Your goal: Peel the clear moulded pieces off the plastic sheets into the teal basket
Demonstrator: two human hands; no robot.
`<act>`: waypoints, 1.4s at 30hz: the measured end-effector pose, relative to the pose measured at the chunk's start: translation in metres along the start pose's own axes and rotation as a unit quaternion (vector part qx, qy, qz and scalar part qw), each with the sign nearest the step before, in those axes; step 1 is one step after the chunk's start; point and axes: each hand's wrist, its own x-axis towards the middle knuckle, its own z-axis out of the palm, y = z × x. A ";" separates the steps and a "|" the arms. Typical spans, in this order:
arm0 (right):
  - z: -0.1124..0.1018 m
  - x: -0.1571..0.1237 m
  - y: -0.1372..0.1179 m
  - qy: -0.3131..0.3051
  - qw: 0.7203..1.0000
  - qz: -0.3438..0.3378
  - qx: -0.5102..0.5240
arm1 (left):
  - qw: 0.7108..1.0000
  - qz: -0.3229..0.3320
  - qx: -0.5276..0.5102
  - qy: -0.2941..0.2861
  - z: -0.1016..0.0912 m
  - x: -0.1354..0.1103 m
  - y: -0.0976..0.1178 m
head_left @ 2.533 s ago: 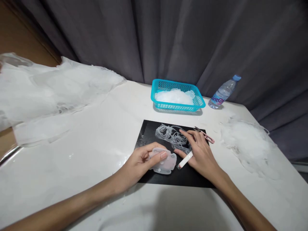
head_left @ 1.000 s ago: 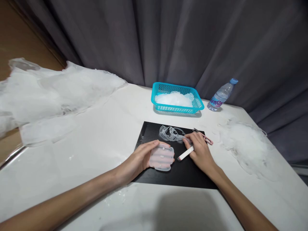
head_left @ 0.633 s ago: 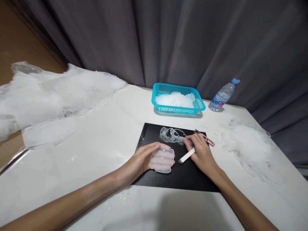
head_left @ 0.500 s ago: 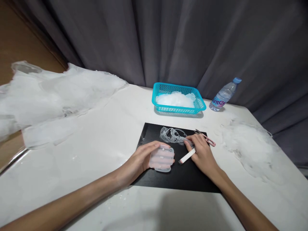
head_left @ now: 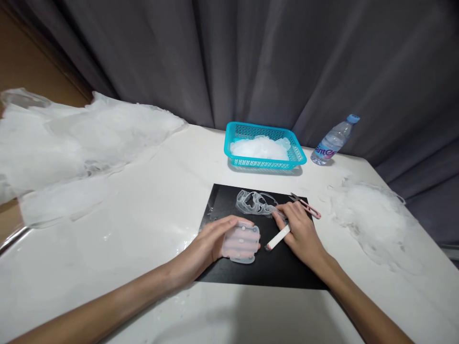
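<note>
My left hand [head_left: 215, 239] holds a thin, translucent piece with rounded corners [head_left: 241, 244], its fingers showing through from behind. Over the right part of a black mat [head_left: 229, 272], my right hand [head_left: 299, 227] is closed around a white stick-like tool [head_left: 278, 237] whose dark, reddish tip points down and left. The fingertips of that hand also reach the edge of a tangle of clear, curly trimmings [head_left: 254, 203]; I cannot tell whether they pinch it. Pink-handled thread snips [head_left: 311, 208] lie just beyond the right knuckles.
A turquoise basket [head_left: 265, 164] with white translucent pieces stands behind the mat. To its right is a water bottle [head_left: 332, 143]. A large heap of whitish translucent material [head_left: 71, 138] covers the left side, and a smaller pile [head_left: 373, 215] lies at right. A grey curtain [head_left: 251, 57] hangs behind.
The view has shifted slightly. Both hands stay almost in place, still holding the translucent piece and the white tool; the tool's tip sits a little lower.
</note>
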 end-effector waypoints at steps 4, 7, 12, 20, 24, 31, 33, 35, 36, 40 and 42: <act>-0.001 0.001 -0.002 -0.004 1.000 0.004 -0.002 | 1.000 0.004 -0.003 0.000 0.002 0.000 0.001; -0.001 0.001 -0.002 -0.002 1.000 0.003 -0.004 | 1.000 0.007 -0.003 0.001 0.002 0.000 0.002; 0.000 -0.001 -0.002 -0.008 1.000 0.006 -0.004 | 1.000 0.002 -0.005 0.002 0.002 -0.002 0.003; -0.004 -0.001 -0.004 0.022 1.000 0.001 0.001 | 0.999 -0.010 -0.036 -0.011 0.001 -0.003 0.004; -0.015 -0.001 -0.003 0.090 0.994 0.056 0.021 | 0.999 -0.006 -0.040 -0.017 0.002 -0.004 0.005; -0.050 0.000 0.000 0.279 0.950 0.135 0.034 | 0.998 0.003 -0.047 -0.038 0.003 -0.007 0.006; -0.057 0.000 0.002 0.327 0.934 0.139 0.024 | 0.998 0.007 -0.054 -0.040 0.003 -0.008 0.007; -0.059 0.000 0.006 0.339 0.929 0.148 0.028 | 0.997 0.010 -0.061 -0.041 0.003 -0.008 0.007; -0.058 0.001 0.009 0.320 0.935 0.152 0.034 | 0.997 0.009 -0.066 -0.042 0.004 -0.008 0.007; -0.046 0.000 0.020 0.076 0.994 0.084 0.004 | 0.995 0.004 -0.095 -0.038 0.005 -0.009 0.009; -0.041 -0.001 0.024 -0.046 0.998 0.021 -0.036 | 0.993 0.002 -0.113 -0.030 0.007 -0.010 0.010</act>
